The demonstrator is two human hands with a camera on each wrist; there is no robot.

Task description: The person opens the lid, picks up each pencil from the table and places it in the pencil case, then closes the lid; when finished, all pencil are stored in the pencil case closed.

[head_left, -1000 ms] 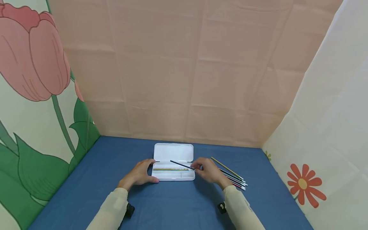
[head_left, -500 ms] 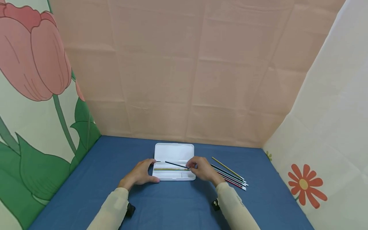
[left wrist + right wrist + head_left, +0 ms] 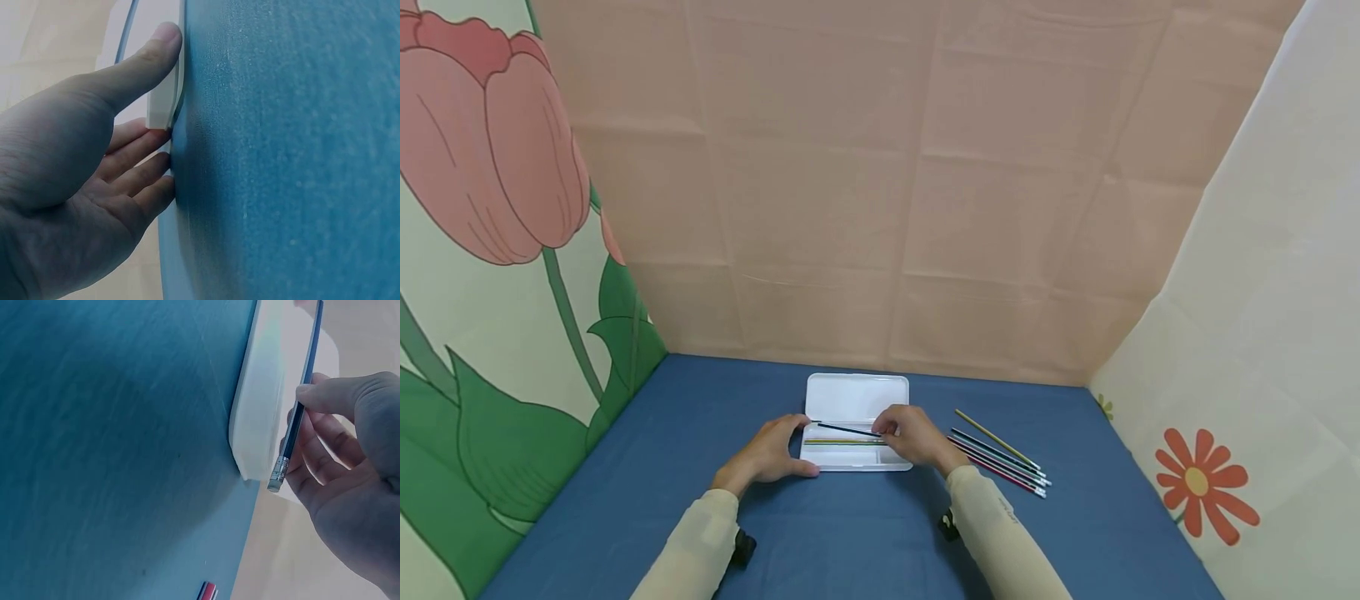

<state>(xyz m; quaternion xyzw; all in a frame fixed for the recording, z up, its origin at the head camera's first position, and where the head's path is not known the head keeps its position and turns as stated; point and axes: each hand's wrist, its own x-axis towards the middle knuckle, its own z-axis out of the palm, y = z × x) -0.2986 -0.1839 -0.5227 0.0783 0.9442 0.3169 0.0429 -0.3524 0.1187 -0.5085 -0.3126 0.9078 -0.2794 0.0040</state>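
Note:
An open white pencil case (image 3: 842, 460) lies on the blue cloth in the head view, its lid (image 3: 857, 397) folded back. My left hand (image 3: 767, 452) holds the case's left end, thumb along the front side and fingers round the far corner. My right hand (image 3: 912, 433) pinches a dark pencil (image 3: 294, 430) between thumb and fingers near its eraser end. That pencil hangs over the case, its far tip slanting toward the left end. Inside the case lies a yellow pencil (image 3: 842, 442) with a dark one alongside. The right palm hides the case's right part.
Right of the case lie several pencils (image 3: 1000, 463) with pale eraser ends, fanned on the blue cloth (image 3: 850, 533). A yellow pencil (image 3: 996, 437) lies behind them at a slant. A beige cloth backdrop (image 3: 880, 208) rises behind, with printed side curtains left and right.
My right hand has moved left over the case with the dark pencil, whose tip has come closer to the left end. My left hand stays at the case.

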